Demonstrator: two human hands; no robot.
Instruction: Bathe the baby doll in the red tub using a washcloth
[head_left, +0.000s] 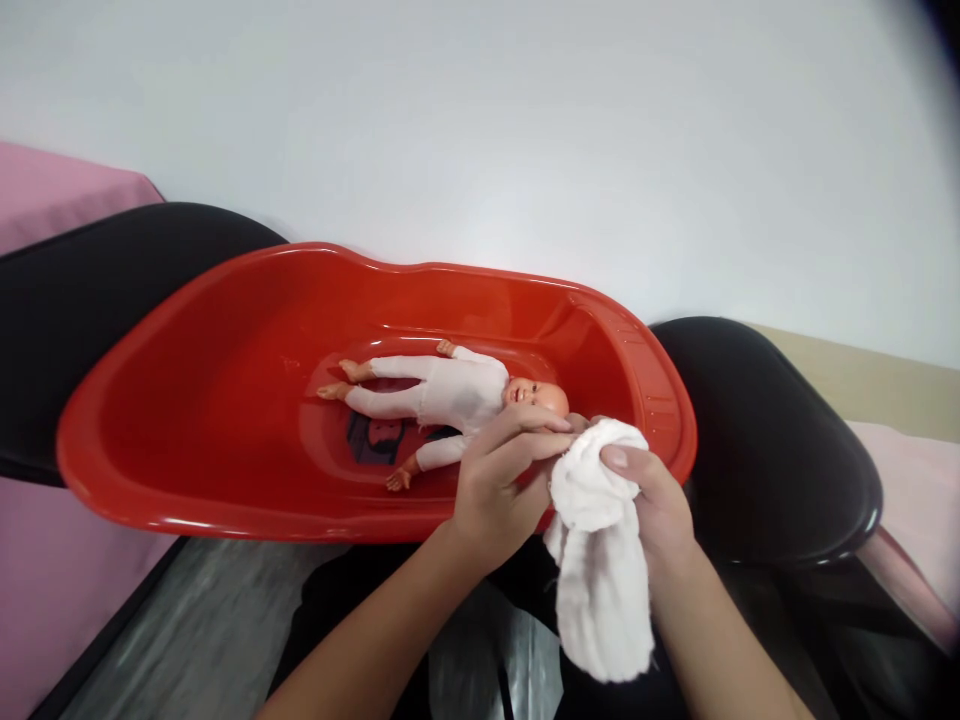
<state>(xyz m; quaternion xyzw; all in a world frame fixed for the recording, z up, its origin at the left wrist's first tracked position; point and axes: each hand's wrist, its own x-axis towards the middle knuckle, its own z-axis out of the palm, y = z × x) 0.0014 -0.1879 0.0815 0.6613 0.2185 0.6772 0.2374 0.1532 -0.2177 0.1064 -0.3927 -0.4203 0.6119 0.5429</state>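
A white cloth is bunched at the top in my right hand, whose thumb presses on it while the other fingers are mostly covered. Its lower end hangs down in front of the tub's near rim. My left hand is at the left side of the cloth, fingers bent and gripping its upper edge; the thumb is partly hidden. Beyond my hands a baby doll lies on its back in a red baby bathtub. Its head points right, near my left fingertips, and its body is white fabric.
Black stool-like seats stand on both sides, one at the left and one at the right. Pink covers show at the left and right edges. A pale wall rises behind the tub. A dark picture marks the tub floor.
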